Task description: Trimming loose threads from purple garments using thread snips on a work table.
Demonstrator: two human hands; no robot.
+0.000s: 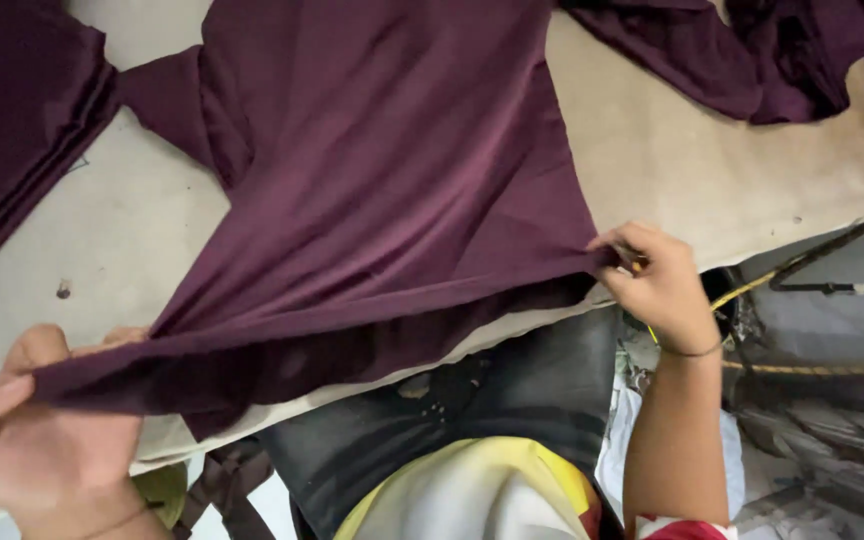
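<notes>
A large dark maroon garment (372, 190) lies spread over a beige table top (672, 160). Its near hem is pulled taut between my two hands. My left hand (37, 420) pinches the hem's left corner at the lower left of the head view. My right hand (657, 285) pinches the hem's right corner near the table's front edge; something small and yellowish shows between its fingers, too small to tell what. The hem hangs slightly over the edge above my dark trousers (472, 400).
A stack of folded maroon fabric (12, 130) lies at the far left. More crumpled maroon cloth (762, 50) sits at the top right. Dark cables (832, 250) and a metal frame run beyond the table's right end. A small hole marks the table top (63, 289).
</notes>
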